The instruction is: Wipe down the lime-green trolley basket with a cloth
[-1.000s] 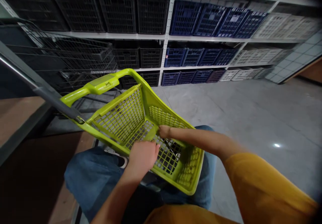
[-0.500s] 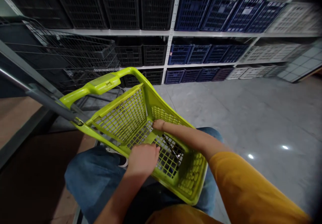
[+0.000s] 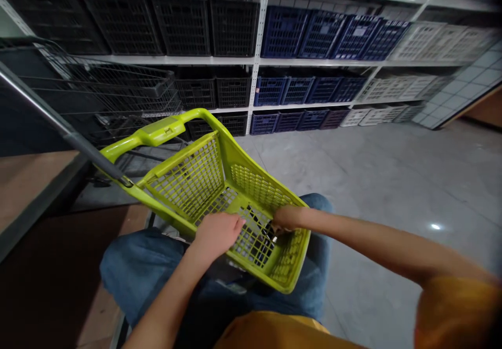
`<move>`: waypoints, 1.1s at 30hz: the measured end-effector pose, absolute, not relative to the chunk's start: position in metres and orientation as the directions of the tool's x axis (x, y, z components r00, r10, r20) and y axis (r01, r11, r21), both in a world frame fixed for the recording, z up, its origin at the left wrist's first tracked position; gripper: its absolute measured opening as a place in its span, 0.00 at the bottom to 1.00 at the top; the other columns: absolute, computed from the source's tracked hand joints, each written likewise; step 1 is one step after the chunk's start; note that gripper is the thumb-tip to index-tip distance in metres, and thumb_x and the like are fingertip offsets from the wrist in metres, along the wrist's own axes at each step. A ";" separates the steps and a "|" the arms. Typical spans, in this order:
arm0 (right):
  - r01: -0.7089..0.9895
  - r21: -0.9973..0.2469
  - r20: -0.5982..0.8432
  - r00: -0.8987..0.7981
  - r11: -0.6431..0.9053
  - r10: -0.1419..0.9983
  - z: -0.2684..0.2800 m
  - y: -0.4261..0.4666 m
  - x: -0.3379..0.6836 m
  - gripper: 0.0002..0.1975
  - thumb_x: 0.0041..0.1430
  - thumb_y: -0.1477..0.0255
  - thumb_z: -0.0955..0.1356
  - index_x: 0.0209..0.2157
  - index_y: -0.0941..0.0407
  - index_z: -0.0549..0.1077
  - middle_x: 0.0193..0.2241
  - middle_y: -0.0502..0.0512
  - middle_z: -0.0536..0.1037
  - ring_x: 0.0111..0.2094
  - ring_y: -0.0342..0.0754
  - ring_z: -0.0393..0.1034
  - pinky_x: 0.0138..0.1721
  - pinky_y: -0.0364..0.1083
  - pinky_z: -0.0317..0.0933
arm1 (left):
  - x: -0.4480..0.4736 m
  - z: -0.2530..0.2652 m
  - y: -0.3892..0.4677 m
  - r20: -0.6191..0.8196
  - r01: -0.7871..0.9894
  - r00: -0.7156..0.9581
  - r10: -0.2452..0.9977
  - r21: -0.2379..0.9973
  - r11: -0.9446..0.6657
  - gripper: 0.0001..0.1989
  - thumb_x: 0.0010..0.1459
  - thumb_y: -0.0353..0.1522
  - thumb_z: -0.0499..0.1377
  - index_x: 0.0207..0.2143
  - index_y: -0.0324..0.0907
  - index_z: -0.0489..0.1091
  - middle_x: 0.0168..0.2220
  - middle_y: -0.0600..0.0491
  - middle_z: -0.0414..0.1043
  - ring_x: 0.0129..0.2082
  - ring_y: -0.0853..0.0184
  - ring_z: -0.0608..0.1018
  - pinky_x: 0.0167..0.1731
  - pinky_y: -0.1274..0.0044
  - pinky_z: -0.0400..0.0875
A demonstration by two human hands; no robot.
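Observation:
A lime-green plastic rolling basket (image 3: 257, 153) is tilted between my knees, its open top facing me. My left hand (image 3: 219, 234) is closed over the near long rim, with the fingertips mostly hidden. Inside the basket, my right hand (image 3: 288, 219) is low by the end wall nearer me, its fingers curled downward. Whatever those fingers hold, if anything, is hidden. Just below them a small shiny bit shows at the grid floor (image 3: 259, 247); I cannot tell what it is. A grey telescopic handle (image 3: 98, 158) runs from the basket's upper left corner.
White shelving (image 3: 255, 71) stands ahead, loaded with black crates (image 3: 231, 27), blue crates (image 3: 284, 30) and pale crates (image 3: 418, 40). A wire shopping cart (image 3: 137, 90) is at the left. Grey floor (image 3: 376, 171) extends to the right; a brown step (image 3: 43, 181) lies left.
My right hand has moved from the basket's far inner side towards the end wall nearer me. My left hand stays at the near rim. The view has tipped up slightly.

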State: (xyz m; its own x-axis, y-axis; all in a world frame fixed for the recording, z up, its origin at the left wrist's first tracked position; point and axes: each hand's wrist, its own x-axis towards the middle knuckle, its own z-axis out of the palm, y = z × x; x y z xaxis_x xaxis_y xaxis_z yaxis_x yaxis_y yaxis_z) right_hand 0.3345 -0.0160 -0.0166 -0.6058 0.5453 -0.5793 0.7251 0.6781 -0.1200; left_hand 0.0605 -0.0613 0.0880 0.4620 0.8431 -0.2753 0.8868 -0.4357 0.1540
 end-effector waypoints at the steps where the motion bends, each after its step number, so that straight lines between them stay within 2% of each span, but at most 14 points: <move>1: 0.706 -0.111 -0.553 -0.629 0.700 0.547 -0.006 -0.019 0.340 0.06 0.50 0.76 0.73 0.30 0.51 0.81 0.29 0.54 0.81 0.32 0.49 0.75 0.33 0.44 0.63 | 0.056 0.091 -0.058 -0.277 0.862 0.506 0.817 0.197 -0.467 0.26 0.68 0.44 0.41 0.41 0.48 0.77 0.40 0.47 0.81 0.39 0.58 0.82 0.38 0.70 0.72; 3: 0.666 -0.111 -0.464 -0.691 0.737 0.554 0.014 -0.026 0.351 0.06 0.56 0.75 0.70 0.31 0.52 0.81 0.32 0.58 0.81 0.36 0.50 0.74 0.36 0.45 0.63 | 0.045 0.098 -0.050 -0.281 0.833 0.552 0.785 0.235 -0.501 0.24 0.67 0.46 0.42 0.43 0.50 0.77 0.41 0.49 0.81 0.42 0.59 0.81 0.41 0.72 0.71; 5: 0.650 -0.171 -0.365 -0.740 0.741 0.565 0.028 -0.033 0.360 0.08 0.58 0.75 0.68 0.32 0.52 0.80 0.33 0.57 0.80 0.39 0.50 0.73 0.40 0.45 0.63 | 0.032 0.103 -0.041 -0.283 0.873 0.488 0.826 0.143 -0.467 0.25 0.66 0.47 0.44 0.41 0.48 0.77 0.40 0.46 0.81 0.41 0.57 0.81 0.42 0.70 0.71; 8: 0.631 -0.298 -0.293 -0.775 0.716 0.560 0.037 -0.037 0.366 0.13 0.56 0.79 0.66 0.36 0.51 0.80 0.34 0.55 0.79 0.40 0.49 0.71 0.43 0.45 0.62 | 0.018 0.104 -0.032 -0.316 0.930 0.351 0.881 0.012 -0.366 0.26 0.65 0.49 0.45 0.40 0.45 0.78 0.40 0.43 0.81 0.42 0.53 0.81 0.43 0.66 0.71; 11: 0.613 -0.364 -0.234 -0.789 0.701 0.568 0.038 -0.029 0.369 0.17 0.55 0.82 0.63 0.39 0.53 0.80 0.38 0.56 0.77 0.41 0.48 0.70 0.45 0.45 0.61 | 0.019 0.099 -0.030 -0.341 0.938 0.319 0.885 -0.022 -0.346 0.31 0.64 0.51 0.43 0.38 0.43 0.80 0.41 0.40 0.80 0.43 0.51 0.81 0.43 0.65 0.71; 13: 0.607 -0.364 -0.215 -0.793 0.706 0.571 0.035 -0.016 0.371 0.17 0.54 0.82 0.63 0.39 0.54 0.80 0.39 0.57 0.77 0.41 0.47 0.70 0.44 0.44 0.61 | 0.025 0.096 -0.031 -0.323 0.934 0.326 0.889 -0.036 -0.355 0.33 0.65 0.51 0.40 0.38 0.41 0.80 0.41 0.39 0.80 0.44 0.50 0.80 0.44 0.64 0.71; 19: 0.628 -0.245 -0.211 -0.779 0.739 0.591 0.026 0.042 0.367 0.18 0.56 0.81 0.64 0.44 0.54 0.79 0.41 0.56 0.77 0.42 0.47 0.69 0.43 0.43 0.61 | 0.033 0.094 -0.029 -0.300 0.963 0.235 0.924 -0.055 -0.263 0.37 0.65 0.50 0.38 0.38 0.37 0.80 0.39 0.36 0.80 0.43 0.50 0.81 0.42 0.65 0.73; 23: 0.590 -0.159 -0.225 -0.803 0.792 0.552 0.024 0.081 0.355 0.14 0.59 0.78 0.64 0.42 0.55 0.80 0.41 0.56 0.78 0.44 0.48 0.69 0.43 0.43 0.60 | 0.031 0.094 -0.024 -0.243 0.972 0.204 0.948 -0.068 -0.226 0.38 0.67 0.47 0.34 0.39 0.36 0.80 0.40 0.37 0.80 0.42 0.51 0.82 0.41 0.64 0.73; 26: 0.570 -0.082 -0.269 -0.803 0.818 0.532 0.026 0.103 0.344 0.13 0.62 0.76 0.65 0.41 0.56 0.80 0.41 0.58 0.79 0.45 0.49 0.69 0.44 0.43 0.60 | 0.034 0.097 -0.018 -0.258 0.974 0.199 0.945 -0.055 -0.220 0.38 0.67 0.47 0.34 0.40 0.36 0.80 0.41 0.37 0.80 0.43 0.52 0.81 0.42 0.66 0.73; 29: 0.588 0.015 -0.328 -0.761 0.809 0.559 0.029 0.116 0.333 0.12 0.61 0.77 0.66 0.42 0.56 0.80 0.43 0.59 0.80 0.47 0.50 0.70 0.44 0.43 0.60 | 0.038 0.101 -0.015 -0.295 0.966 0.242 0.924 -0.019 -0.259 0.39 0.66 0.50 0.34 0.38 0.37 0.80 0.40 0.37 0.80 0.42 0.52 0.81 0.41 0.67 0.72; 33: 0.636 0.121 -0.415 -0.665 0.762 0.621 0.036 0.126 0.322 0.12 0.58 0.76 0.68 0.42 0.53 0.81 0.42 0.58 0.81 0.45 0.49 0.73 0.40 0.42 0.61 | 0.039 0.103 -0.017 -0.309 0.917 0.391 0.867 0.049 -0.397 0.41 0.60 0.59 0.36 0.35 0.44 0.81 0.36 0.41 0.81 0.39 0.52 0.82 0.39 0.68 0.72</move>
State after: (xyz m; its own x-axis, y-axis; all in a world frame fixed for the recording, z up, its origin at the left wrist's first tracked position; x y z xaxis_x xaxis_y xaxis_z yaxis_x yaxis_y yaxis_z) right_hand 0.3218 0.1264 0.0363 -0.6646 0.6211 -0.4154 0.6363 0.7619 0.1210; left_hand 0.0386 -0.0167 0.1029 0.3915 0.8669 -0.3085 0.9167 -0.3966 0.0488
